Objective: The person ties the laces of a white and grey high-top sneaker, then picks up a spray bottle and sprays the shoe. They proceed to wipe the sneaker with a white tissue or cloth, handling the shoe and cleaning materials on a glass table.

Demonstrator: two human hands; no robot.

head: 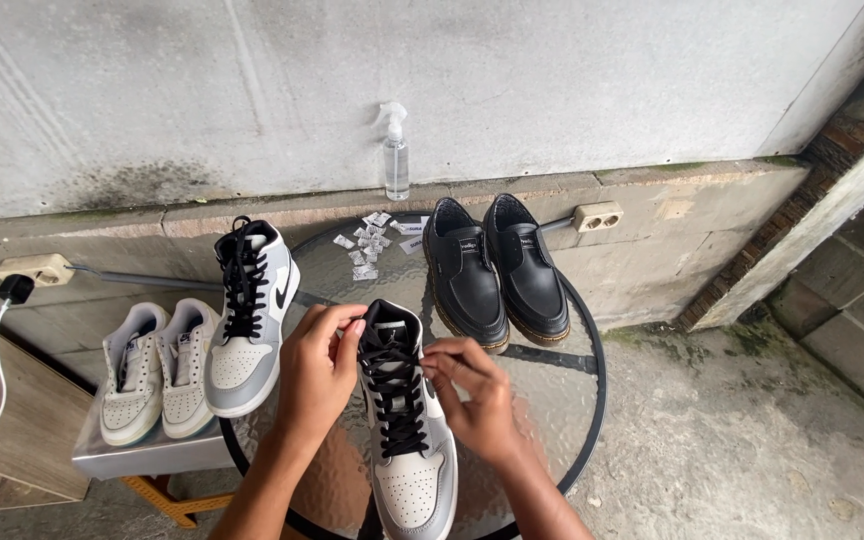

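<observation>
A grey and white high-top sneaker (pixel 412 470) with black laces lies on the round glass table (pixel 562 400), toe towards me. My left hand (pixel 317 365) pinches a lace end at the shoe's collar on its left side. On the right side, my right hand (pixel 472 390) grips the other lace end by the top eyelets. The matching sneaker (pixel 247 320) rests at the table's left edge, laced.
A pair of black leather shoes (pixel 497 270) stands at the table's back right, with several small white packets (pixel 372 240) beside them. A clear spray bottle (pixel 396 155) stands on the ledge. A pair of pale sneakers (pixel 157 370) sits on a box at left. Wall sockets and a cable run along the wall.
</observation>
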